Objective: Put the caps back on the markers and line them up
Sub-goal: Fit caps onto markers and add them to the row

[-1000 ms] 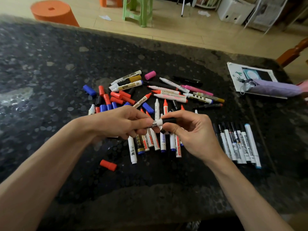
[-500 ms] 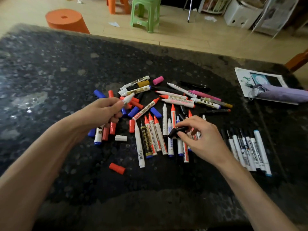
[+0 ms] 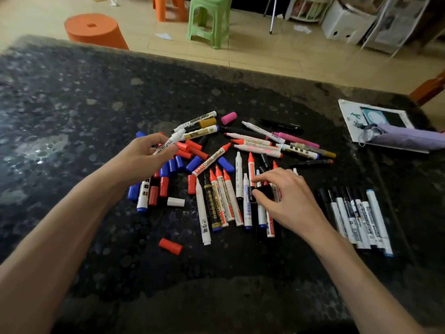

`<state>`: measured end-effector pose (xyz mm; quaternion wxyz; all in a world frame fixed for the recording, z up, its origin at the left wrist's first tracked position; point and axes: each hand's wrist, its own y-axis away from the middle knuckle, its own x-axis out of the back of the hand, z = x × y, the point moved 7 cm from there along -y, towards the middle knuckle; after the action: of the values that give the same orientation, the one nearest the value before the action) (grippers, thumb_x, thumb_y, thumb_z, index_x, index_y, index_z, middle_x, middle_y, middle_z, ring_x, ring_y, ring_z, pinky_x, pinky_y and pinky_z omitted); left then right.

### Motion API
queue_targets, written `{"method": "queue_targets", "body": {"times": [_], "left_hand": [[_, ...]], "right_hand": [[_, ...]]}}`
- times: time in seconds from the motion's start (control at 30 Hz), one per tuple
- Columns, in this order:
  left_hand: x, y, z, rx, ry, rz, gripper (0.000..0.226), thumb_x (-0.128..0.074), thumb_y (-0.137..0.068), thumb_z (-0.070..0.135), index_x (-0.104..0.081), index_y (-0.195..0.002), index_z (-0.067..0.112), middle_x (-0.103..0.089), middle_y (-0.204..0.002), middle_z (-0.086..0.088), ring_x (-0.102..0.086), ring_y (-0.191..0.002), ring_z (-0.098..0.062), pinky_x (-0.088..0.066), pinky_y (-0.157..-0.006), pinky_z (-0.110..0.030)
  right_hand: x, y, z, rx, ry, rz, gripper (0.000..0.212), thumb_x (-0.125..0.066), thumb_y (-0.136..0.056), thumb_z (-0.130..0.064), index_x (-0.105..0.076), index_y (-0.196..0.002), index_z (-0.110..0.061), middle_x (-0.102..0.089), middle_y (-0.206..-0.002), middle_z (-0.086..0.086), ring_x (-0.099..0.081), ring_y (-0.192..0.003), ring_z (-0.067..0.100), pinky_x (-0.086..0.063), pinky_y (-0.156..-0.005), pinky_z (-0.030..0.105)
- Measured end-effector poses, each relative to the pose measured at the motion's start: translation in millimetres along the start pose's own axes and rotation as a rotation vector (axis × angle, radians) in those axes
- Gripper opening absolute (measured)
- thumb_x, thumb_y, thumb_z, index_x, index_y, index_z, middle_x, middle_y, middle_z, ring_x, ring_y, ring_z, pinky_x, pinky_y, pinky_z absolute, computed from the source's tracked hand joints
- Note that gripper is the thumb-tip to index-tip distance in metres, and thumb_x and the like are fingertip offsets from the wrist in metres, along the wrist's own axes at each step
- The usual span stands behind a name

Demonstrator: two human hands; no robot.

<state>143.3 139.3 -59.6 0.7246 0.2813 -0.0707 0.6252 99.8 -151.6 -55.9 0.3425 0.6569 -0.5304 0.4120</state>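
Several uncapped markers (image 3: 224,198) lie jumbled on the dark stone table (image 3: 72,104), with loose red and blue caps (image 3: 173,165) scattered left of them. My left hand (image 3: 142,160) holds a white marker (image 3: 169,141) above the cap pile, its tip pointing up and right. My right hand (image 3: 286,198) rests over the pile's right side and pinches a black cap (image 3: 261,190) between thumb and fingers. A row of capped black and blue markers (image 3: 356,215) lies lined up side by side at the right.
A single red cap (image 3: 170,246) lies near the front, a white cap (image 3: 175,202) and a pink cap (image 3: 228,117) lie apart. A purple pouch (image 3: 407,138) on a printed sheet (image 3: 349,121) sits at the far right. Orange and green stools (image 3: 208,20) stand on the floor beyond.
My hands have separated: the left carried the white marker up and left over the caps, while the right dropped to the marker pile holding the black cap.
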Motion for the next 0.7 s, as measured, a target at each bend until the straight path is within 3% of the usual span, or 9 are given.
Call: {"method": "queue_targets", "body": {"times": [0.13, 0.27, 0.33, 0.43, 0.6, 0.7], "left_hand": [[11, 1, 5, -0.051, -0.031, 0.044, 0.015, -0.062, -0.098, 0.043, -0.072, -0.101, 0.034, -0.068, -0.087, -0.021, -0.053, -0.077, -0.023, -0.041, -0.075, -0.037], [18, 2, 6, -0.091, -0.113, 0.075, 0.014, -0.061, -0.099, 0.041, -0.074, -0.099, 0.036, -0.070, -0.093, -0.022, -0.055, -0.073, -0.023, -0.043, -0.069, -0.033], [22, 0, 1, -0.093, -0.132, 0.080, 0.011, -0.062, -0.097, 0.044, -0.073, -0.093, 0.041, -0.068, -0.085, -0.022, -0.054, -0.069, -0.023, -0.048, -0.066, -0.037], [29, -3, -7, -0.085, -0.145, 0.084, 0.009, -0.066, -0.094, 0.045, -0.071, -0.088, 0.049, -0.063, -0.070, -0.007, -0.057, -0.064, -0.021, -0.058, -0.069, -0.046], [38, -4, -14, -0.095, -0.173, 0.092, 0.008, -0.067, -0.094, 0.044, -0.073, -0.094, 0.048, -0.070, -0.081, -0.006, -0.067, -0.080, -0.030, -0.054, -0.071, -0.041], [39, -4, -14, -0.097, -0.175, 0.089, 0.008, -0.066, -0.095, 0.043, -0.074, -0.095, 0.046, -0.069, -0.079, -0.006, -0.061, -0.068, -0.023, -0.050, -0.064, -0.037]], "right_hand": [[5, -12, -14, -0.026, -0.101, 0.093, 0.026, -0.069, -0.097, -0.036, -0.069, -0.123, -0.033, -0.063, -0.120, -0.018, -0.053, -0.118, -0.001, -0.039, -0.100, 0.022], [-13, -53, -46, 0.014, -0.141, 0.103, 0.028, -0.069, -0.097, -0.035, -0.070, -0.125, -0.028, -0.067, -0.122, -0.013, -0.057, -0.118, 0.005, -0.041, -0.100, 0.019], [-25, -82, -58, 0.004, -0.116, 0.116, 0.030, -0.068, -0.098, -0.036, -0.070, -0.126, -0.025, -0.068, -0.123, -0.007, -0.057, -0.120, 0.012, -0.044, -0.102, 0.027], [-38, -118, -72, -0.009, -0.042, 0.155, 0.027, -0.066, -0.099, -0.029, -0.071, -0.125, -0.023, -0.068, -0.114, 0.001, -0.057, -0.113, 0.023, -0.048, -0.096, 0.037], [-48, -144, -80, 0.066, 0.174, 0.138, 0.034, -0.072, -0.094, -0.013, -0.076, -0.121, -0.032, -0.066, -0.115, 0.002, -0.053, -0.115, 0.024, -0.046, -0.099, 0.039], [-52, -153, -80, 0.134, 0.235, 0.104, 0.033, -0.081, -0.087, -0.019, -0.077, -0.118, -0.031, -0.063, -0.114, 0.003, -0.052, -0.116, 0.026, -0.044, -0.101, 0.039]]}}
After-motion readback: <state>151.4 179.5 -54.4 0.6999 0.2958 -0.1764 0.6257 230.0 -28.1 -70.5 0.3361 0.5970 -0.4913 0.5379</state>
